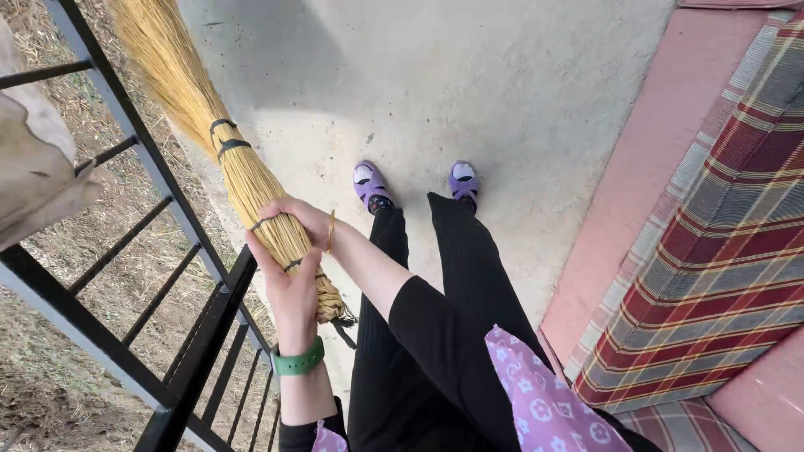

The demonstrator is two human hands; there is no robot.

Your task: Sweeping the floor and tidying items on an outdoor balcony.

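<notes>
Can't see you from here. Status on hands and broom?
Both hands, left hand and right hand, wrapped around the straw broom handle. Bristles up, beside the black railing. Concrete floor ahead.

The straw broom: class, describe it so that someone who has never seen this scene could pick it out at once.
Start at the black metal railing along the left edge of the concrete floor. Just beside it, the left hand and right hand grip the bound handle end of the straw broom. It is the only long golden bundle there, cinched by dark bands.
</notes>
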